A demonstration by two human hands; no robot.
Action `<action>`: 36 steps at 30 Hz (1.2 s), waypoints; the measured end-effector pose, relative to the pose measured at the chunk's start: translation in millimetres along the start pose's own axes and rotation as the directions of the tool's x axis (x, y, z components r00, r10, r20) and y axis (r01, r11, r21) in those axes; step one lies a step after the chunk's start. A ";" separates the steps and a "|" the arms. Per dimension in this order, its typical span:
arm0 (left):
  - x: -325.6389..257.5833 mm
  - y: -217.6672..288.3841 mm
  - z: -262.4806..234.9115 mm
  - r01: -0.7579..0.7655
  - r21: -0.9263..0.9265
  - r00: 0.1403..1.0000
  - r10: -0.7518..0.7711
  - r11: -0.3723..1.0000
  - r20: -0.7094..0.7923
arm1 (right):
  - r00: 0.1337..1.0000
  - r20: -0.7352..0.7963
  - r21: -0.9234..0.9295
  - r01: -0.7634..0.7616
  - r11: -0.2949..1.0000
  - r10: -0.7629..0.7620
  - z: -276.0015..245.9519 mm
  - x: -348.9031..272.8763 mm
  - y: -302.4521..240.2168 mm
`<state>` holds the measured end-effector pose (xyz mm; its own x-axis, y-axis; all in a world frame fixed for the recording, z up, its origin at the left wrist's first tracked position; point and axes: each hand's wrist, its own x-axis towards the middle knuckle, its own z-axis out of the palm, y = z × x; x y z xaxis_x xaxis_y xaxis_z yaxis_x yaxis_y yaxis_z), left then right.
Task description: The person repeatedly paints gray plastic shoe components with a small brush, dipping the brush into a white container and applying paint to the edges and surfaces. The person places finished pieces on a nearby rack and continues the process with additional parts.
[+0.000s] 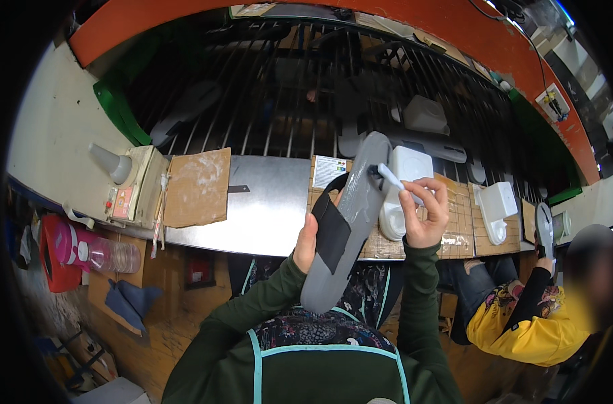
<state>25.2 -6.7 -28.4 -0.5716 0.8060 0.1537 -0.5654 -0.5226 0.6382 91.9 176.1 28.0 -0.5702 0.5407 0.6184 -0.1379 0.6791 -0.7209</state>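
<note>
A grey slide sandal (pixel 327 289) with a black strap (pixel 333 232) is held up on a slant in front of me. My left hand (pixel 305 248) grips it at the strap side, fingers partly hidden behind it. Between the thumb and fingertips of my right hand (pixel 429 217) is a brush (pixel 391 178) with a pale handle. Its dark bristles touch the sandal's upper footbed, where the surface looks wet and shiny. Just behind the brush stands a white plastic container (pixel 413 163), partly covered by my hand and the sandal.
Beyond the bench, grey soles and a white block (pixel 424 114) lie on a dark roller conveyor (pixel 273 128). A metal plate (pixel 266 202) and cardboard sheet (pixel 199 187) are at left, near a pink bottle (pixel 114 254). At right, a person in yellow (pixel 532 330) holds another sandal (pixel 544 225).
</note>
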 end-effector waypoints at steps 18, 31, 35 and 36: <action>10.0 -9.4 -12.8 -0.094 -0.346 0.995 0.073 0.934 -0.073 | 0.812 0.547 0.320 -0.428 0.846 0.204 -23.1 -53.9 0.3; -3.3 -21.9 -1.9 -0.243 0.714 0.866 0.478 0.656 -0.145 | 0.981 0.062 0.006 -0.184 0.983 0.184 1.8 -87.3 -24.1; -4.7 -19.7 -0.9 -0.256 0.769 0.872 0.483 0.585 -0.077 | 1.000 -0.029 -0.252 -0.016 0.968 0.009 -0.2 -81.6 -23.1; -5.2 -19.0 -0.7 -0.257 0.776 0.879 0.474 0.575 -0.061 | 0.998 -0.050 -0.288 0.034 0.957 -0.050 -1.7 -79.4 -22.2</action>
<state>38.5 -1.2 -41.8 -0.8061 0.4437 0.3917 0.2832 -0.2919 0.9135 141.6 119.0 -4.5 -0.5217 0.5300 0.6686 0.0824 0.8113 -0.5788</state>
